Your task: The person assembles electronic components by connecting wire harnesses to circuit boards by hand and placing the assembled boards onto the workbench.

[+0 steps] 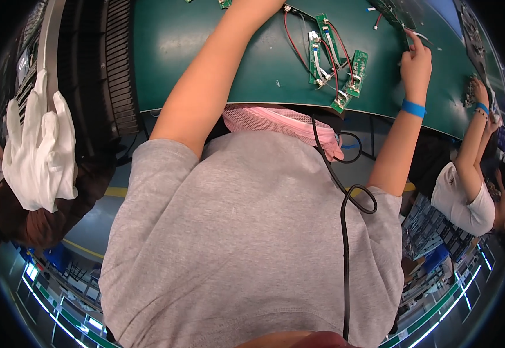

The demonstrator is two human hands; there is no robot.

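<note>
On the green counter [165, 46], wired circuit boards [357, 73] are laid left of the right hand [417, 65], clear of its fingers. Index finger extended, others curled; any grip cannot be told. Left hand is cut off by upper edge, its fingers unseen. Farther right, a co-worker [464, 200] is seen.
</note>
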